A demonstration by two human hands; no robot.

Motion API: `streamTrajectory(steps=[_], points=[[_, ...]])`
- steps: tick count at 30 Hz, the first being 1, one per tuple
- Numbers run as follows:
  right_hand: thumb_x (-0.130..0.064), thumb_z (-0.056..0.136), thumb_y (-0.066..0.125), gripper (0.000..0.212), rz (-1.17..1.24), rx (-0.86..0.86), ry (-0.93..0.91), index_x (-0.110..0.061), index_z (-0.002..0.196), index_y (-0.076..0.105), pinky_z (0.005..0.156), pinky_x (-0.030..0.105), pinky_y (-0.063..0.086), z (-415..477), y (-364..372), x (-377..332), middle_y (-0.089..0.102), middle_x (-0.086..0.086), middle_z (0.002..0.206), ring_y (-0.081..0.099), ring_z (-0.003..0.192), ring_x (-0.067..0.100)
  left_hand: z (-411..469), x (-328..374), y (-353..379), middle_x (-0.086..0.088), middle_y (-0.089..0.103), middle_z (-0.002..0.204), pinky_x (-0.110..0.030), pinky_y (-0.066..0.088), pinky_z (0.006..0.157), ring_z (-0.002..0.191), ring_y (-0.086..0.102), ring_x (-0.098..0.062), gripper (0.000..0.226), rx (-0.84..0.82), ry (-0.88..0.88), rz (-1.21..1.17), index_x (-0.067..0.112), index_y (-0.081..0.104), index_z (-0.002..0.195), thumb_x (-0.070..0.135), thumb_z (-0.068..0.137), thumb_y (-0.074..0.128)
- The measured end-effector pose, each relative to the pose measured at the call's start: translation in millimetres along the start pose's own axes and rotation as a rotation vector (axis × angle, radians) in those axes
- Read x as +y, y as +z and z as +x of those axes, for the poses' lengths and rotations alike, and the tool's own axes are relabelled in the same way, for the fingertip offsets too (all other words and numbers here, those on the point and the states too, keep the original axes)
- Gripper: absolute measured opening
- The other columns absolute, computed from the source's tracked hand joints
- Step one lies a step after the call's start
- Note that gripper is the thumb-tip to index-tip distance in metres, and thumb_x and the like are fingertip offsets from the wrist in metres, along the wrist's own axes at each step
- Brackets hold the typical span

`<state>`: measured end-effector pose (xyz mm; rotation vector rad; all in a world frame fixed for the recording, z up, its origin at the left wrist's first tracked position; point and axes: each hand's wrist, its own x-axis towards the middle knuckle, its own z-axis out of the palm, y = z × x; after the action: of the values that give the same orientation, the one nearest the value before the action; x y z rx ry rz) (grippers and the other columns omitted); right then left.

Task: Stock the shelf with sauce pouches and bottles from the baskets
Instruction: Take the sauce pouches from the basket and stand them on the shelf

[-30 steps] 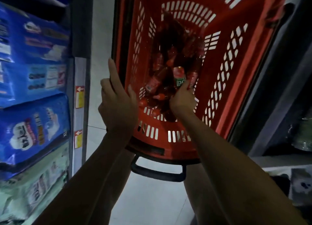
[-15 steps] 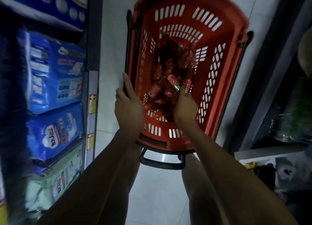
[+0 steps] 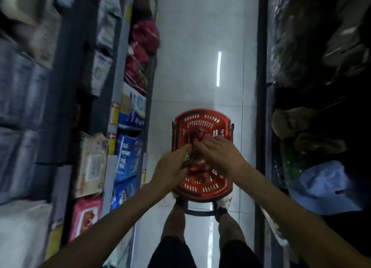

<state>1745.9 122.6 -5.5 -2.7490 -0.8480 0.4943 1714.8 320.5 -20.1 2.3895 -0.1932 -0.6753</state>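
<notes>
Left hand (image 3: 172, 168), right hand (image 3: 219, 156) over half-hidden bottles (image 3: 197, 167)

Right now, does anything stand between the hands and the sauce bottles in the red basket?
Nothing visible does. The red basket is open on top; the left hand grips a green-labelled bottle, and the right hand hovers beside it.

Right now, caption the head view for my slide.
Shop aisle: left hand grips a sauce bottle, right hand beside it, over a red basket of bottles on the floor.

Left hand (image 3: 170, 167) apparently grips sauce bottle (image 3: 186, 157) above red basket (image 3: 202, 112); right hand (image 3: 218, 155) alongside.
</notes>
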Motion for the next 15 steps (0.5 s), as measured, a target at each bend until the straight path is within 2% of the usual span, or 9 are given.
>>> streamTrajectory(steps=[2,3,4,6,8,9,11,13,15], points=[[-0.039,0.056,0.097,0.074,-0.031,0.040,0.034,-0.018,0.119,0.066,0.104,0.048,0.048,-4.6,-50.5,-11.6,0.073,0.006,0.118,0.069,0.111,0.029,-20.5,23.3,-31.7,0.000,0.074,0.116,-0.039,0.057,0.086,0.100,0.071,-0.019,0.048,-0.047,-0.107,-0.163,0.030,0.055,0.137,0.023,0.091,0.066],[-0.037,0.059,0.097,0.069,-0.020,0.107,0.063,-0.017,0.118,0.068,0.107,0.047,0.047,-9.5,-75.5,-19.9,0.071,0.007,0.123,0.066,0.117,0.029,-31.0,33.9,-46.3,0.005,0.075,0.108,-0.038,0.058,0.085,0.096,0.072,-0.014,0.040,-0.054,-0.160,-0.292,0.033,0.061,0.127,0.025,0.089,0.068],[-0.036,0.068,0.094,0.061,0.066,0.216,0.127,-0.017,0.120,0.068,0.109,0.041,0.045,-15.6,-100.7,-27.4,0.067,0.006,0.129,0.062,0.123,0.025,-41.6,44.5,-60.5,0.007,0.077,0.102,-0.038,0.058,0.084,0.094,0.073,-0.011,0.031,-0.055,-0.203,-0.432,0.035,0.066,0.118,0.026,0.088,0.071],[-0.032,0.087,0.080,0.043,0.215,0.444,0.274,-0.016,0.124,0.067,0.112,0.028,0.039,-34.2,-147.7,-46.0,0.059,0.004,0.139,0.052,0.132,0.017,-67.0,68.8,-88.5,0.005,0.080,0.102,-0.036,0.060,0.085,0.097,0.076,-0.016,0.024,-0.086,-0.278,-0.679,0.033,0.071,0.111,0.024,0.090,0.079],[-0.022,0.090,0.073,0.030,0.213,0.607,0.370,-0.011,0.118,0.070,0.109,0.038,0.045,-56.3,-181.8,-66.3,0.056,0.013,0.142,0.051,0.133,0.026,-94.8,90.6,-109.5,0.002,0.080,0.107,-0.037,0.062,0.089,0.102,0.076,-0.021,0.025,-0.130,-0.332,-0.825,0.027,0.071,0.116,0.027,0.092,0.077],[-0.017,0.092,0.070,0.024,0.247,0.671,0.403,-0.012,0.115,0.071,0.104,0.041,0.051,-67.4,-191.5,-73.3,0.059,0.012,0.137,0.055,0.126,0.026,-107.5,99.0,-117.2,-0.001,0.080,0.110,-0.040,0.062,0.091,0.103,0.076,-0.022,0.029,-0.148,-0.347,-0.882,0.024,0.069,0.121,0.029,0.093,0.076],[-0.018,0.098,0.063,0.018,0.517,0.686,0.488,-0.020,0.114,0.071,0.093,0.041,0.057,-87.6,-205.4,-92.7,0.064,-0.001,0.121,0.060,0.108,0.011,-133.0,116.1,-128.7,-0.006,0.078,0.115,-0.045,0.061,0.094,0.106,0.075,-0.026,0.037,-0.148,-0.369,-0.991,0.017,0.064,0.128,0.028,0.094,0.073],[-0.028,0.102,0.059,0.017,0.798,0.586,0.517,-0.026,0.115,0.069,0.092,0.039,0.059,-104.3,-213.5,-111.1,0.067,-0.013,0.110,0.063,0.100,0.003,-155.2,134.5,-137.3,-0.009,0.076,0.120,-0.047,0.060,0.095,0.111,0.074,-0.029,0.041,-0.111,-0.364,-1.081,0.015,0.060,0.133,0.027,0.095,0.071],[-0.038,0.103,0.057,0.022,0.883,0.494,0.463,-0.030,0.121,0.066,0.090,0.029,0.058,-115.7,-221.0,-124.5,0.064,-0.024,0.103,0.062,0.095,-0.006,-176.0,153.4,-142.1,-0.010,0.075,0.122,-0.044,0.061,0.091,0.112,0.073,-0.029,0.041,-0.021,-0.340,-1.139,0.014,0.059,0.135,0.026,0.097,0.069]])
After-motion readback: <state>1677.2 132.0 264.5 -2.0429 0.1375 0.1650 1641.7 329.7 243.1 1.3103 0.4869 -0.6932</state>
